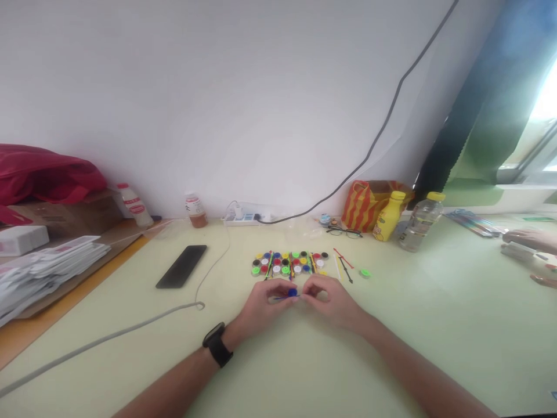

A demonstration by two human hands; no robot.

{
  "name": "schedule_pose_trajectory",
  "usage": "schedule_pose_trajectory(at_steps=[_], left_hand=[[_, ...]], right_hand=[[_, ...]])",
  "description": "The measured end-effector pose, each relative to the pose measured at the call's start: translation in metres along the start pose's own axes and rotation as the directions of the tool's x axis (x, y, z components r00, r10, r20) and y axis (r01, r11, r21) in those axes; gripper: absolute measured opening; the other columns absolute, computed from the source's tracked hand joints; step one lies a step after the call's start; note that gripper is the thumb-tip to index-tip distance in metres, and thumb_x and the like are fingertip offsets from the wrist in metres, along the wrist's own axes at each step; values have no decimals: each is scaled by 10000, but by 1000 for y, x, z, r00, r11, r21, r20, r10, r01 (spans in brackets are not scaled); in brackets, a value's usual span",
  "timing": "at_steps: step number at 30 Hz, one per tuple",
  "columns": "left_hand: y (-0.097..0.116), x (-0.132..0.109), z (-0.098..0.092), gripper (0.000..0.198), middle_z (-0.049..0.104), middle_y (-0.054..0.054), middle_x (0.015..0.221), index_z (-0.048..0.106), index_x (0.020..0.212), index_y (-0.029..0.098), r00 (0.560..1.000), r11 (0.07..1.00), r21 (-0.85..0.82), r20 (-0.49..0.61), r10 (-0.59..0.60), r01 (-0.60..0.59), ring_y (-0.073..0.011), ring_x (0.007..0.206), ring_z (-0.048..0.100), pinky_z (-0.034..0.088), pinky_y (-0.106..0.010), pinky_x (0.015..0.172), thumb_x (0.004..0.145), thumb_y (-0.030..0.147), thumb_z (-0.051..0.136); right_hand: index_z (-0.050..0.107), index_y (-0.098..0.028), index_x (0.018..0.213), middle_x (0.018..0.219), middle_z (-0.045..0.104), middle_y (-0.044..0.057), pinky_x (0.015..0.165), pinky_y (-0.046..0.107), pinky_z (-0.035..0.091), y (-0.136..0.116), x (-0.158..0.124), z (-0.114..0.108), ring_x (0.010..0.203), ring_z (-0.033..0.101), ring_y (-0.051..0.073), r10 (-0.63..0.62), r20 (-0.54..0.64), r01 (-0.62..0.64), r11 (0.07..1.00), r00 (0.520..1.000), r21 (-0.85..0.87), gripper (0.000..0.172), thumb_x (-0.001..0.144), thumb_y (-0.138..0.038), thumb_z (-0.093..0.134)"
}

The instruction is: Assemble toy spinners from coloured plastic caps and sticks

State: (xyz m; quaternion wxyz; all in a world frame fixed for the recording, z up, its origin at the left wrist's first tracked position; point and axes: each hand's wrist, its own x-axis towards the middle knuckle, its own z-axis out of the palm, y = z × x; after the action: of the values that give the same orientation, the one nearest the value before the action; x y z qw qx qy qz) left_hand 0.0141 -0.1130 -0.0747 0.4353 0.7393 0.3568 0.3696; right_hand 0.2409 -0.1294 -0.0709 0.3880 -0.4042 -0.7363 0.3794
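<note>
My left hand point(272, 299), with a black watch on its wrist, pinches a small round blue disc point(293, 292). A thin blue stick point(281, 298) runs by the disc and under the fingers; whether the two are joined I cannot tell. Thumb and forefinger of my right hand point(326, 296) are pressed together at the stick's right end. Just beyond my hands lie rows of small coloured discs point(276, 270) with bundles of thin sticks between them. To their right are a few loose sticks point(343, 266) and a single green disc point(365, 273).
A black phone point(181, 267) and a grey cable point(130, 328) lie to the left. Along the wall stand a power strip point(241, 219), glasses point(343, 232), a striped bag point(363, 206), a yellow bottle point(389, 217) and a clear bottle point(420, 223). Another person's hand point(528, 238) is at far right.
</note>
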Motion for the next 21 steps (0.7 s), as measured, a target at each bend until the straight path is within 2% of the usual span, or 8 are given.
schedule_pose_trajectory(at_steps=[3,9,15,21], left_hand=[[-1,-2,-2,200,777,-64,1038,766,1029,208,998,992,116,-38,52,-47,-216,967,724,586,-321,847,885,347,770],[-1,-4,-4,124,781,-32,1023,755,1012,227,987,958,242,-11,158,-151,-187,946,730,571,-297,862,898,276,744],[-2,-6,-5,100,789,-27,995,744,988,221,981,931,311,17,194,-190,-184,917,737,564,-292,850,892,239,722],[8,-6,-9,74,787,-41,931,735,940,217,982,931,314,80,171,-188,-202,844,731,563,-315,810,891,268,714]], right_hand=[[647,-207,835,755,639,5,608,280,440,-1,-1,-4,672,553,150,70,38,-69,997,997,-16,143,909,-329,651],[678,-205,877,794,652,16,661,296,449,-2,-1,-8,728,578,166,68,36,-68,998,997,3,137,911,-331,637],[676,-191,913,821,656,31,732,325,487,-2,0,-7,761,592,176,73,54,-78,991,996,111,217,914,-408,661],[681,-195,934,857,659,42,753,337,504,-3,-1,-6,780,580,178,69,80,-81,983,994,166,322,904,-515,685]])
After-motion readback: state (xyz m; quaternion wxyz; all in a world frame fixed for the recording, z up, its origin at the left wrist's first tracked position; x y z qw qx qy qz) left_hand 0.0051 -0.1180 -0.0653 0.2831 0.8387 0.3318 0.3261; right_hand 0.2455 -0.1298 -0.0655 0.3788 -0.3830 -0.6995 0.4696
